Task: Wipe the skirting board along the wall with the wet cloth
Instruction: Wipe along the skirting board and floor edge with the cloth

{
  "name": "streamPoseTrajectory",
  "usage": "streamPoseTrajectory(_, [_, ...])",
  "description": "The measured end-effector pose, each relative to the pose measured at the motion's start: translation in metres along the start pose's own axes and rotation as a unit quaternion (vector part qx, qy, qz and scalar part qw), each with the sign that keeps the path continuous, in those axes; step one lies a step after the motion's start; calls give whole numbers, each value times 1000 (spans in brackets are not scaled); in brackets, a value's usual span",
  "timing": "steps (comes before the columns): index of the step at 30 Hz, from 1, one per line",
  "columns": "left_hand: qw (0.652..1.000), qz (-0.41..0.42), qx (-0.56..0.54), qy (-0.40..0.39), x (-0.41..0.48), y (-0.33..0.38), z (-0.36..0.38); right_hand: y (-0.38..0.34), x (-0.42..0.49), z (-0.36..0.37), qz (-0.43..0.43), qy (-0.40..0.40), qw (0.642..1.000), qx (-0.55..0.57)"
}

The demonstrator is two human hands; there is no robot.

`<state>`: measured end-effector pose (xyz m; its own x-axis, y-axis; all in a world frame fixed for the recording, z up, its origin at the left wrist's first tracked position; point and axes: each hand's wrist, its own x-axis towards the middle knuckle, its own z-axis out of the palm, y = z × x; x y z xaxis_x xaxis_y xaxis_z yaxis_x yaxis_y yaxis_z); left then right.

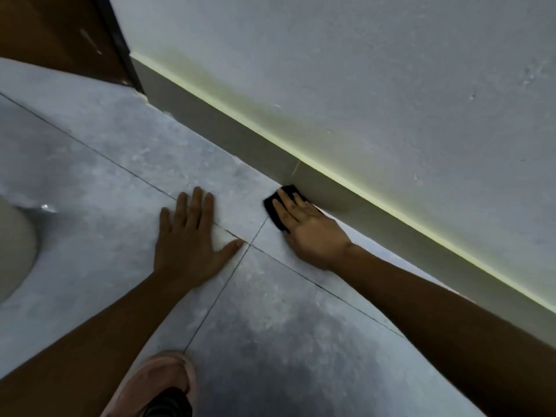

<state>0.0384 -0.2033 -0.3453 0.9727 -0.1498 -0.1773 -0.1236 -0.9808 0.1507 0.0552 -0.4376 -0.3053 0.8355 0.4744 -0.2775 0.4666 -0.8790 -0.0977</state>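
Down near the middle of the frame, the right hand (307, 224) lies flat with fingers stretched out on a black cloth (275, 210). It presses the cloth where the floor (105, 182) meets the skirting board (240, 136). The cloth is mostly hidden under the fingers; only its dark edge shows at the left of the hand and at the fingertips. I cannot tell if the cloth is on the board face itself or only at its foot, but it touches the bottom line of the board.

The skirting board is a grey band that runs from the upper left to the right edge of the frame, along the bottom of the pale wall (361, 70). A thin bright strip goes along its top edge.

The left hand (189, 236) is spread wide, palm down, on the floor tiles, to the left of the right hand and apart from it. It holds nothing. Its thumb points to the crossing of two dark grout lines.

At the upper left stands a brown door (54, 34) with a dark frame, where the board ends. At the bottom of the frame is a pink slipper (156, 383) on the tiles. At the left edge a pale rounded thing (15, 248) shows only in part, so I cannot say what it is.
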Motion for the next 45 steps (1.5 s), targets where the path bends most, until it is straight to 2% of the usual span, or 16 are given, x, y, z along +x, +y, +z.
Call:
streamPoseTrajectory(4, [1000, 9, -3, 1, 0, -1, 0, -19, 28, -4, 31, -5, 999, 18])
streamPoseTrajectory(10, [999, -20, -32, 30, 2, -12, -1, 10, -16, 4, 37, 7, 999, -18])
streamPoseTrajectory(14, [998, -48, -36, 35, 7, -27, -3, 13, -31, 6, 46, -12, 999, -14])
streamPoseTrajectory(19, [997, -50, -41, 36, 7, -27, -2, -20, 11, 1, 69, 25, 997, 1])
streamPoseTrajectory(25, [997, -58, -33, 39, 7, -26, -3, -50, 74, -9, 68, 1, 997, 22])
streamPoseTrajectory(28, [997, -56, -28, 35, 7, -28, -3, -37, 59, -6, 51, 1, 998, 26])
streamPoseTrajectory(32, [995, -92, -36, 20, 12, -38, -9, -6, 14, 3, 37, 30, 999, 1])
streamPoseTrajectory(36, [994, -97, -41, -5, 17, -48, -14, -3, -1, 5, 48, 7, 999, 8])
streamPoseTrajectory(39, [995, -87, -49, 1, 17, -47, -14, -22, 20, 2, 67, 18, 997, 27])
streamPoseTrajectory(45, [996, -76, -35, 11, 17, -53, -10, -61, 115, -9, 44, 11, 998, 32])
